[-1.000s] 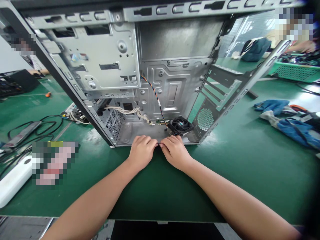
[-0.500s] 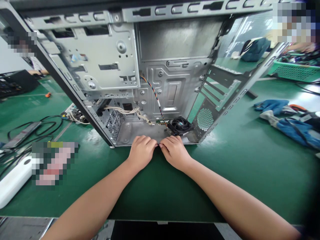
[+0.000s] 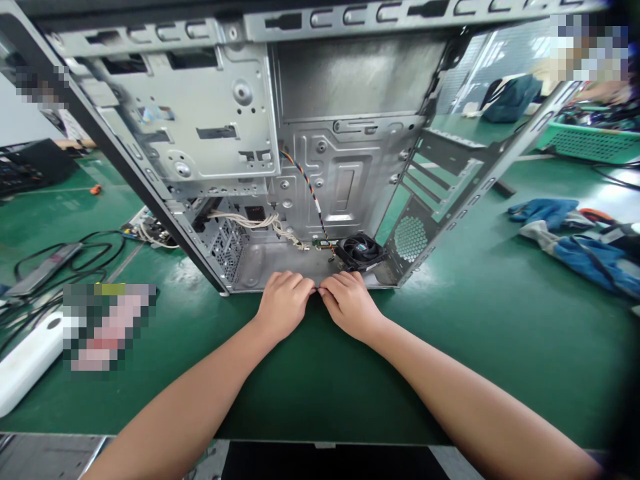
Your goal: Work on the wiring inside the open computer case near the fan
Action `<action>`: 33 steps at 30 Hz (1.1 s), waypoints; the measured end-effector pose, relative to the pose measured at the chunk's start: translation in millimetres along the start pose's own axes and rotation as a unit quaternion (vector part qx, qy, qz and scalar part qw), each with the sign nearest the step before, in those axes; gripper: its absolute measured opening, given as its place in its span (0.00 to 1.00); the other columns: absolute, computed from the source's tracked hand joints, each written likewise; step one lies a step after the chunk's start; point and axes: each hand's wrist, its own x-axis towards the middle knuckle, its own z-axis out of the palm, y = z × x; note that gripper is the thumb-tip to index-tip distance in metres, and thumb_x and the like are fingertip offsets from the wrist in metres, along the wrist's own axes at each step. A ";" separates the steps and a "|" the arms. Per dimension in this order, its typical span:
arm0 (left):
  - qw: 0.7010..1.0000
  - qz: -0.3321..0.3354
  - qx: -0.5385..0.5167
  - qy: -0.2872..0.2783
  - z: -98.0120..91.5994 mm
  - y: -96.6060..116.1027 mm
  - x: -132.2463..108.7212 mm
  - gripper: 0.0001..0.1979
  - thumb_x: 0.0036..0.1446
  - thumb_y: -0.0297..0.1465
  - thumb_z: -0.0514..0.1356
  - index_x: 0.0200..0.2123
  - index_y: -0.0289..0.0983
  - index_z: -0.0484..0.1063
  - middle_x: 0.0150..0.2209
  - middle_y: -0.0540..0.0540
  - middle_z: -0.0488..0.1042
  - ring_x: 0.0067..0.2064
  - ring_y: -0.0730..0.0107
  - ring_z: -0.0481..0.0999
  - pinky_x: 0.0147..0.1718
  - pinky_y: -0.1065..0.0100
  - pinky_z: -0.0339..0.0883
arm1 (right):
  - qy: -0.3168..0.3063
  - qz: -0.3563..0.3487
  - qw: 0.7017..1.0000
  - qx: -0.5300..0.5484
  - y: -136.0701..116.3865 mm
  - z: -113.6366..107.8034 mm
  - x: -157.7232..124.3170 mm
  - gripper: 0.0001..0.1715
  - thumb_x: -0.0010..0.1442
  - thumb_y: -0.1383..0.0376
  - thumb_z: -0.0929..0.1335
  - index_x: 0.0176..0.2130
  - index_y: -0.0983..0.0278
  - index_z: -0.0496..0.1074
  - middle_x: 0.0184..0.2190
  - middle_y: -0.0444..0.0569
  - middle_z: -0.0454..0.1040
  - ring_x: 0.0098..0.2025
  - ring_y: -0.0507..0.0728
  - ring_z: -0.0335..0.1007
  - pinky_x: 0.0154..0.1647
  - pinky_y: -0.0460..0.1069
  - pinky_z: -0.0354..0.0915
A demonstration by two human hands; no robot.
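Both hands, left [image 3: 284, 303] and right [image 3: 350, 303], curled side by side on near bottom edge of open computer case [image 3: 320, 133] on green table [image 3: 320, 387], probably to steady it; actual grip hidden. Fan [image 3: 361, 251] just behind.

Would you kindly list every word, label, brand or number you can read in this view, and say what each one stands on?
None can be read.
Round label on the hub of the small black cooling fan inside the open grey metal computer case: too small to read.
Pale sticker on the case's drive cage: blurred.
The left hand and right hand, knuckles together at the case's near edge, carry no text; the green bench mat shows none.
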 end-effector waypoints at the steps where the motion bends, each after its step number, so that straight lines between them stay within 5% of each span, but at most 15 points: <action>1: 1.000 0.003 0.001 -0.001 0.2 -0.2 -0.1 0.12 0.67 0.30 0.51 0.32 0.38 0.71 0.27 0.48 0.70 0.34 0.65 0.68 0.36 0.62 0.55 | 0.001 0.000 1.000 0.001 0.0 0.0 0.0 0.12 0.65 0.67 0.60 0.32 0.64 0.69 0.28 0.48 0.72 0.34 0.55 0.63 0.38 0.51 0.49; 33: 0.999 -0.018 -0.031 0.008 2.5 0.0 -0.4 0.10 0.66 0.31 0.53 0.33 0.37 0.71 0.30 0.47 0.72 0.34 0.65 0.70 0.37 0.63 0.58 | 0.005 0.003 1.000 0.001 0.7 1.6 -0.5 0.13 0.66 0.67 0.59 0.32 0.64 0.69 0.28 0.48 0.72 0.34 0.55 0.63 0.38 0.50 0.49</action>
